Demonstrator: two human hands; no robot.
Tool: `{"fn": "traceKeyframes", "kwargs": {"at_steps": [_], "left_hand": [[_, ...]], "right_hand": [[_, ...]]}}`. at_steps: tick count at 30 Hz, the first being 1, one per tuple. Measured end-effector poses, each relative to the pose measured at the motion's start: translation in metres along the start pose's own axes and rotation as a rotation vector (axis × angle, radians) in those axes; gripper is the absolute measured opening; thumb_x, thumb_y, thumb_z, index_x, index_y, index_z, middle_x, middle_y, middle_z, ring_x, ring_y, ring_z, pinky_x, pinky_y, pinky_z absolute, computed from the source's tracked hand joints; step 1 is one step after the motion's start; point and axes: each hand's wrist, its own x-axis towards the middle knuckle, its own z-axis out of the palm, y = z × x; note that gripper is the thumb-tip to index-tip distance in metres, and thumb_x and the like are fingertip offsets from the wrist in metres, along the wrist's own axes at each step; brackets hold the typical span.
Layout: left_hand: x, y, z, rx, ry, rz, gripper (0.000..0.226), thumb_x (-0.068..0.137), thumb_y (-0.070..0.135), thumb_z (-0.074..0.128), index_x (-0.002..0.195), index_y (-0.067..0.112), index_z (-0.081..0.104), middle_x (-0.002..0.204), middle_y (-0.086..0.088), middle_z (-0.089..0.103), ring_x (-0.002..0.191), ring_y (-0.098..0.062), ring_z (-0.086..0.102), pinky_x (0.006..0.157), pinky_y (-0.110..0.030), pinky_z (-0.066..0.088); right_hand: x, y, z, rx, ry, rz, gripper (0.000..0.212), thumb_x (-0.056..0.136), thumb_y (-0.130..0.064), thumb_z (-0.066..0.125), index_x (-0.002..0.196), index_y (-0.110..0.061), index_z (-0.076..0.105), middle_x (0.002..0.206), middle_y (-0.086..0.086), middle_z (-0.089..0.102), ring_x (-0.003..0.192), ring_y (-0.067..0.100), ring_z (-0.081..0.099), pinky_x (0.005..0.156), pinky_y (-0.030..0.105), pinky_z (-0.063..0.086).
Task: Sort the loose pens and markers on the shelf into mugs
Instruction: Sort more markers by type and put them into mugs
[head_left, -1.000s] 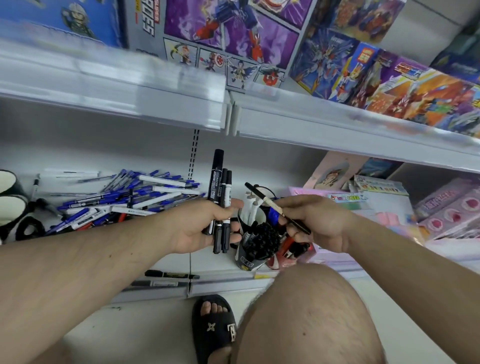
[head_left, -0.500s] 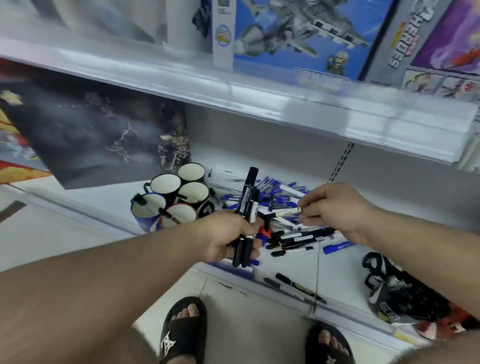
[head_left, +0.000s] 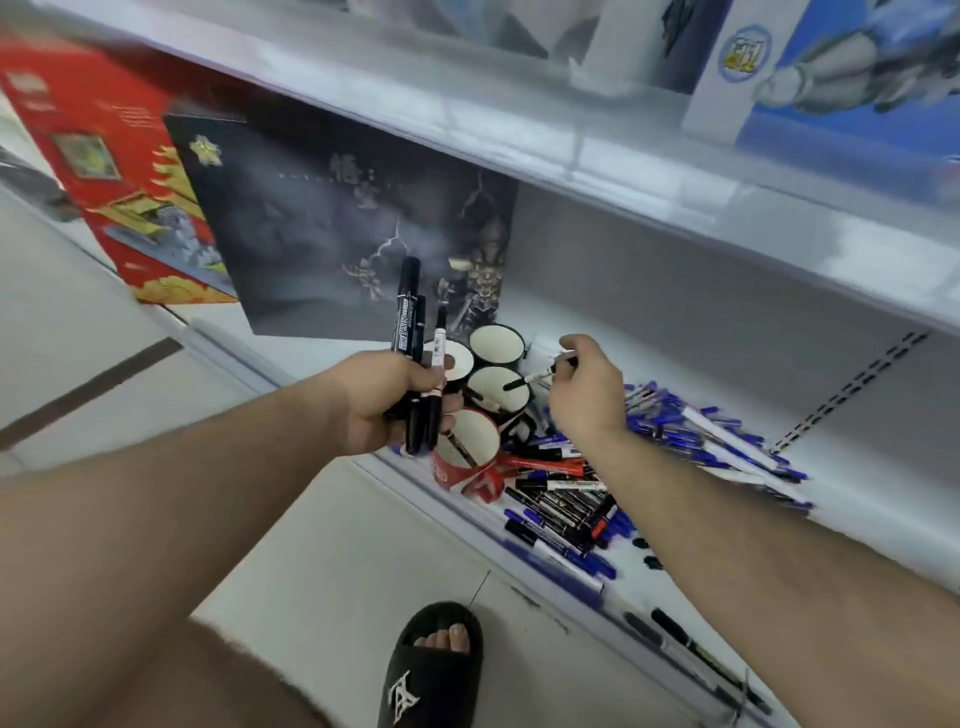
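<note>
My left hand (head_left: 387, 402) grips a bundle of black markers (head_left: 410, 332) upright, in front of the mugs. My right hand (head_left: 584, 392) pinches a thin black-and-white pen (head_left: 540, 375), its dark tip pointing over the middle dark mug (head_left: 497, 389). Behind that one stands another dark mug (head_left: 497, 345). A third mug (head_left: 454, 361) is partly hidden by my left hand. A red mug (head_left: 465, 452) at the shelf's front holds one pen. Loose blue pens (head_left: 696, 436) and black markers (head_left: 563, 506) lie in heaps on the white shelf (head_left: 675, 364) to the right of the mugs.
A dark picture box (head_left: 332, 223) and a red box (head_left: 98, 156) stand on the shelf left of the mugs. The upper shelf edge (head_left: 571, 156) hangs overhead. A few pens (head_left: 691, 649) lie along the shelf's front lip. My sandalled foot (head_left: 431, 670) is on the floor below.
The view has swung left, from the full mug to the mug group. My right hand has carried the thin pen from the pile to above the middle mug. My left hand keeps its markers.
</note>
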Motion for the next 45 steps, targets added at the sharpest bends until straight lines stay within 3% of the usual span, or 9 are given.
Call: {"fn": "traceKeyframes", "kwargs": {"at_steps": [7,11,17,20,22,26,32,40,45], "left_hand": [[0.014,0.002,-0.009,-0.047,-0.025,0.023,0.016,0.099,0.003,0.048,0.104,0.012,0.059,0.077,-0.005,0.064,0.068,-0.018,0.070,0.061,-0.031,0.057],[0.022,-0.002,-0.015,0.005,-0.019,-0.003,0.015,0.099,0.004,0.046,0.091,0.011,0.057,0.083,-0.010,0.066,0.067,-0.019,0.069,0.060,-0.030,0.057],[0.023,-0.004,-0.008,-0.019,-0.028,0.001,0.013,0.098,0.004,0.048,0.101,0.010,0.060,0.086,-0.013,0.068,0.073,-0.023,0.070,0.063,-0.036,0.057],[0.016,0.001,0.004,-0.091,-0.069,0.015,0.019,0.099,0.001,0.047,0.107,0.009,0.062,0.084,-0.011,0.072,0.070,-0.019,0.073,0.057,-0.034,0.059],[0.012,0.003,0.009,-0.098,-0.117,0.028,0.022,0.098,-0.001,0.047,0.104,0.010,0.065,0.082,-0.008,0.073,0.077,-0.018,0.074,0.067,-0.038,0.061],[0.004,0.006,0.016,-0.118,-0.203,0.051,0.026,0.096,-0.002,0.046,0.102,0.012,0.068,0.082,-0.005,0.072,0.082,-0.020,0.072,0.084,-0.042,0.056],[-0.005,0.010,0.034,-0.115,-0.304,0.103,0.027,0.097,0.000,0.046,0.102,0.014,0.069,0.089,-0.008,0.070,0.080,-0.017,0.072,0.083,-0.035,0.057],[-0.014,0.005,0.061,-0.166,-0.385,0.078,0.026,0.099,0.004,0.045,0.101,0.015,0.069,0.095,-0.008,0.071,0.086,-0.020,0.069,0.086,-0.029,0.054],[-0.016,0.005,0.063,-0.104,-0.311,0.125,0.022,0.098,0.003,0.049,0.103,0.015,0.067,0.092,-0.001,0.075,0.086,-0.014,0.070,0.089,-0.029,0.052]], "right_hand": [[0.026,0.023,0.058,-0.659,-0.260,-0.268,0.055,0.080,0.002,0.052,0.132,-0.015,0.051,0.125,0.009,0.062,0.117,0.029,0.050,0.093,0.037,0.036],[0.024,0.033,0.077,-0.720,-0.409,-0.275,0.065,0.082,0.001,0.049,0.143,-0.018,0.039,0.143,0.006,0.052,0.137,0.028,0.031,0.109,0.044,0.026],[0.024,0.020,0.091,-0.625,-0.716,-0.143,0.068,0.102,-0.022,0.029,0.156,-0.028,-0.012,0.165,-0.002,-0.014,0.150,0.022,-0.019,0.117,0.046,-0.016],[0.028,0.004,0.079,-0.429,-0.635,-0.060,0.059,0.105,-0.039,0.025,0.156,-0.037,-0.003,0.166,0.002,-0.004,0.152,0.026,-0.004,0.122,0.049,0.000],[0.024,-0.012,0.061,-0.125,-0.433,0.057,0.051,0.104,-0.038,0.033,0.154,-0.036,0.022,0.160,0.003,0.029,0.142,0.030,0.034,0.116,0.047,0.028],[-0.007,-0.051,0.007,0.577,-0.261,0.344,0.027,0.103,-0.030,0.043,0.112,-0.015,0.064,0.100,0.010,0.069,0.075,0.020,0.064,0.069,0.032,0.048],[-0.084,-0.065,-0.052,0.528,-0.289,0.235,0.017,0.099,-0.028,0.054,0.091,-0.022,0.068,0.072,-0.006,0.064,0.064,0.008,0.056,0.061,0.025,0.045],[-0.109,-0.068,-0.057,0.442,-0.238,0.155,0.017,0.085,-0.027,0.072,0.098,-0.031,0.061,0.080,-0.004,0.071,0.073,0.013,0.068,0.072,0.033,0.057],[-0.111,-0.078,-0.058,0.460,-0.309,0.213,0.015,0.095,-0.022,0.063,0.109,-0.025,0.058,0.080,0.000,0.070,0.051,0.012,0.063,0.046,0.021,0.047]]}}
